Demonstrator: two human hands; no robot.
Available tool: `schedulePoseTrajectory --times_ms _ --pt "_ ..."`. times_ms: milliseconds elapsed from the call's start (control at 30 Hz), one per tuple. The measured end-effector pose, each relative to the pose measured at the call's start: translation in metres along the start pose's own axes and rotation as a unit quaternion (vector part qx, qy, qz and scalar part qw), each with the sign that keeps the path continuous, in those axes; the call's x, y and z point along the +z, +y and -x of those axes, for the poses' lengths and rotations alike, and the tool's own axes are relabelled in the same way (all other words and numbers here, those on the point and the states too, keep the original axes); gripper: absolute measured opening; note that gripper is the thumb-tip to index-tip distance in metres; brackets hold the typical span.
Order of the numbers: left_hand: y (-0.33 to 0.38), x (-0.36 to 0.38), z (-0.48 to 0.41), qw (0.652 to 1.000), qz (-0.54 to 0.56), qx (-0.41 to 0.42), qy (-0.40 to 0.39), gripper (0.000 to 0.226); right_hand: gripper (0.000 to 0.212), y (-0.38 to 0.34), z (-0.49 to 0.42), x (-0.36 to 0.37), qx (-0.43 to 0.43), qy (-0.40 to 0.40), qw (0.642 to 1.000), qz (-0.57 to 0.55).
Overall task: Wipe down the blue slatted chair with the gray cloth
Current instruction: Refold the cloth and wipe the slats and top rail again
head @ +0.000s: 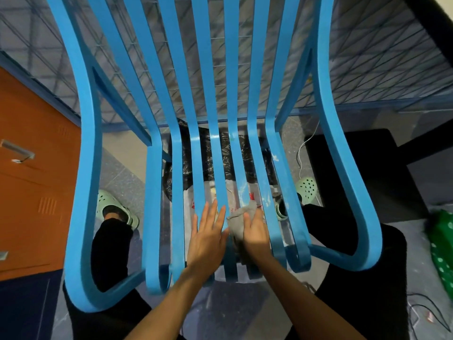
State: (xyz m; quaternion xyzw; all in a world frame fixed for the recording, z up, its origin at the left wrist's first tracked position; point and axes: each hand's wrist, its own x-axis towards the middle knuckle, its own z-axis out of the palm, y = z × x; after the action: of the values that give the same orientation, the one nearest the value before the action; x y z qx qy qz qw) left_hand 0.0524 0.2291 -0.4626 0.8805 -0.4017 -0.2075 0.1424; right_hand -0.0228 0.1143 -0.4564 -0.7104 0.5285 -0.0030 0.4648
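Observation:
The blue slatted chair [157, 168] fills the view, its seat slats curving toward me between my knees. My left hand [208, 234] lies flat with straight fingers on the middle seat slats near the front edge. Right beside it, my right hand [255, 231] holds the gray cloth [241, 217] bunched against a slat just right of centre. The cloth sticks out past my fingers toward the chair back. White smudges mark the slats a little beyond the cloth.
An orange cabinet [31, 182] stands at the left. A blue wire mesh panel [380, 69] lies behind the chair. Black plastic [220, 153] and a white bag sit on the floor under the seat. A green bag [441, 241] lies at the right, with cables nearby.

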Motion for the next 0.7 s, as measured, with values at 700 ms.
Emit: schedulePoseTrajectory --times_ms 700 --pt "-0.001 -0.002 -0.002 0.998 -0.045 -0.023 -0.043 0.068 0.057 0.036 0.049 0.006 -0.076 0.06 0.995 0.017"
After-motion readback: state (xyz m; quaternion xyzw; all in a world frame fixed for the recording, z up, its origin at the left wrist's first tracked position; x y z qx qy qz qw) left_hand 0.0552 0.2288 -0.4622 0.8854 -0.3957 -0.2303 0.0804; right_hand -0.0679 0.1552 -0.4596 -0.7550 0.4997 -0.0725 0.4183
